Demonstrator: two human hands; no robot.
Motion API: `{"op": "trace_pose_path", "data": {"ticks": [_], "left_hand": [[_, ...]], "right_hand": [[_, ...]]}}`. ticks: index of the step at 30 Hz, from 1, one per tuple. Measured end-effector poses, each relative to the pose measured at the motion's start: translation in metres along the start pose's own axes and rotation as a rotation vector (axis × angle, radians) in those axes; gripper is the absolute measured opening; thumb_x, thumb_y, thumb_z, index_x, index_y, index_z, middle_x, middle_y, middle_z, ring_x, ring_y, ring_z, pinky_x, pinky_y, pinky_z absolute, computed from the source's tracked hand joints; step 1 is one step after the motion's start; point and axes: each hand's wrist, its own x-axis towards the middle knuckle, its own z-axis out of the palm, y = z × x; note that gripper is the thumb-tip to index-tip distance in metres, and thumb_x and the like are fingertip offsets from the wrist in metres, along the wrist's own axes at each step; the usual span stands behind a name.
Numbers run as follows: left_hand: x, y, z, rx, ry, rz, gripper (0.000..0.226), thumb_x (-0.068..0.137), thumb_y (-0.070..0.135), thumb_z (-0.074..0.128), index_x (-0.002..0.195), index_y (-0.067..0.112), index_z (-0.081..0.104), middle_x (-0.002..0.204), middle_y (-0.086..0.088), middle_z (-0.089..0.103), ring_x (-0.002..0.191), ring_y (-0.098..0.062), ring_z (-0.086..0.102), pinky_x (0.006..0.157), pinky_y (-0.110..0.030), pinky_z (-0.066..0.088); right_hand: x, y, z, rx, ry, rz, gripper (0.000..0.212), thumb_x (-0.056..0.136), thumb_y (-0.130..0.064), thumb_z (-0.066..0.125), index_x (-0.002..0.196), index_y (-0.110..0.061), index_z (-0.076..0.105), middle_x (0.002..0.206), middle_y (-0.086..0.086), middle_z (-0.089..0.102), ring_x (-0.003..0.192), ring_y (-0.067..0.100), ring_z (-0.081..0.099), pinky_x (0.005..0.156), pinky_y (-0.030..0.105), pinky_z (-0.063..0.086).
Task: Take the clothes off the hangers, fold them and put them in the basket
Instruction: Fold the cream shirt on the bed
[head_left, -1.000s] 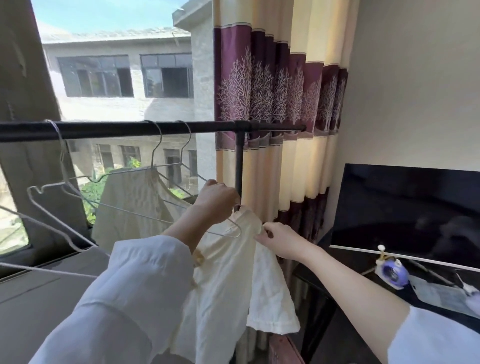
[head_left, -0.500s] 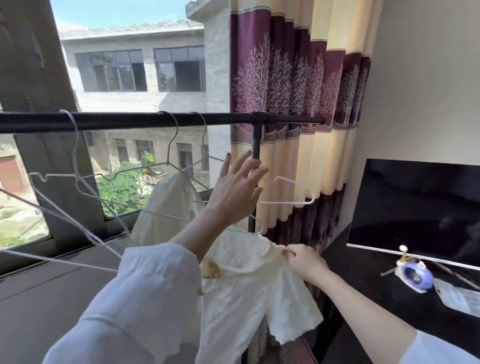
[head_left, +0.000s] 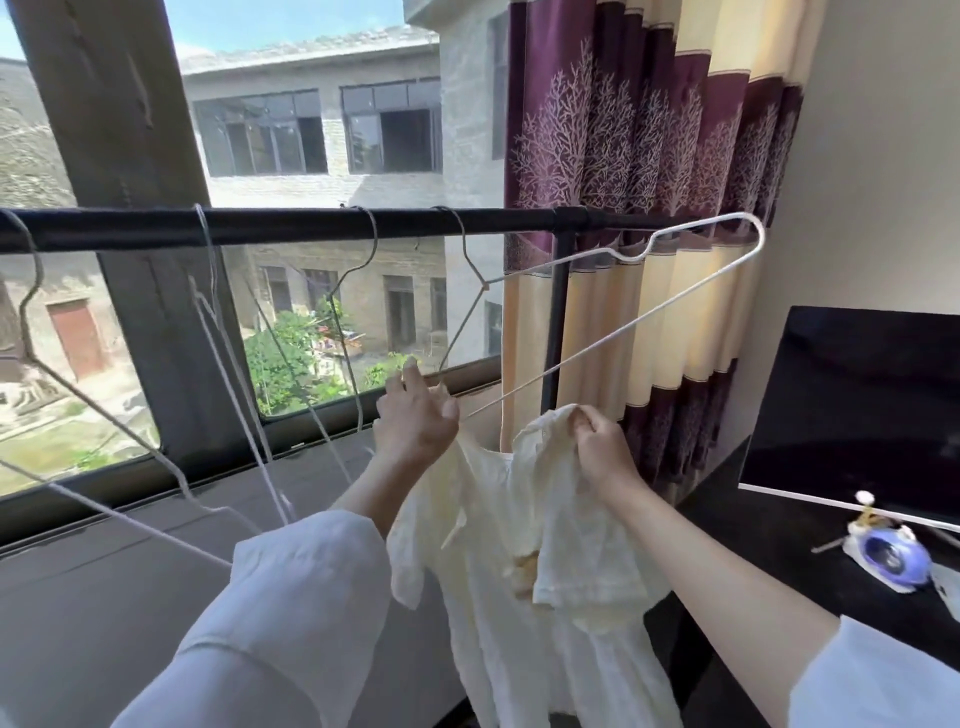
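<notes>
Now that the cream shirt (head_left: 524, 561) has slipped off, I hold it low between both hands: right hand (head_left: 602, 447) pinching its shoulder, left hand (head_left: 418, 415) gripping the other. Beyond, the freed hanger (head_left: 623, 312) swings on the rail (head_left: 260, 226). Folding comes next, I judge.

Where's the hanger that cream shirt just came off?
In the head view, the white wire hanger is right of centre, hooked on the black rail and swung toward the curtain, above the cream shirt.
</notes>
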Motion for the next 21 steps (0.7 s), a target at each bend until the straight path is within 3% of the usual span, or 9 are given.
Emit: {"op": "trace_pose_path", "data": {"ticks": [3,6,9,13,17,21], "left_hand": [[0.006,-0.010,0.008,-0.040,-0.081,-0.119,0.059,0.093,0.036,0.045,0.141,0.006,0.029,0.141,-0.020,0.039,0.126,-0.037,0.041,0.100,-0.043,0.037],[0.008,-0.015,0.017,-0.033,-0.045,-0.072,0.033,0.095,0.022,0.038,0.117,0.003,0.054,0.120,-0.019,0.060,0.111,-0.036,0.054,0.082,-0.035,0.041],[0.004,-0.019,0.025,-0.080,-0.011,-0.027,0.034,0.099,0.020,0.030,0.108,0.004,0.058,0.111,-0.019,0.064,0.104,-0.036,0.058,0.078,-0.037,0.042],[0.000,-0.022,0.027,-0.289,-0.036,-0.149,0.040,0.101,0.021,0.023,0.092,0.004,0.058,0.102,-0.021,0.062,0.100,-0.034,0.058,0.075,-0.034,0.040],[0.000,-0.036,0.037,-0.442,-0.113,-0.376,0.054,0.100,0.034,0.028,0.108,-0.006,0.063,0.118,-0.029,0.060,0.109,-0.041,0.057,0.091,-0.042,0.047],[-0.021,-0.046,0.050,-0.287,-0.165,-0.470,0.047,0.100,0.031,0.031,0.119,-0.002,0.058,0.123,-0.021,0.059,0.115,-0.036,0.054,0.088,-0.032,0.043]], "right_hand": [[0.002,0.001,0.004,0.035,0.005,-0.028,0.035,0.100,-0.012,0.035,0.077,-0.021,0.059,0.077,-0.010,0.059,0.074,0.003,0.053,0.061,0.004,0.040],[0.002,0.003,0.003,0.025,0.009,-0.016,0.032,0.100,-0.014,0.034,0.082,-0.015,0.061,0.075,-0.008,0.059,0.071,0.001,0.052,0.059,0.004,0.040],[0.002,0.008,0.001,-0.005,0.005,0.010,0.030,0.099,-0.015,0.035,0.087,-0.016,0.062,0.080,-0.007,0.060,0.076,0.005,0.054,0.069,0.015,0.043],[0.001,0.022,0.000,-0.026,0.001,0.082,0.030,0.099,-0.020,0.035,0.094,-0.015,0.064,0.093,0.002,0.064,0.089,0.016,0.057,0.083,0.031,0.045],[-0.003,0.032,0.000,-0.057,-0.026,0.135,0.032,0.099,-0.022,0.034,0.098,-0.011,0.064,0.100,0.007,0.065,0.094,0.020,0.057,0.088,0.036,0.046],[-0.014,0.048,0.001,-0.107,-0.069,0.185,0.035,0.100,-0.024,0.034,0.098,-0.005,0.063,0.092,0.004,0.061,0.086,0.016,0.053,0.072,0.028,0.041]]}}
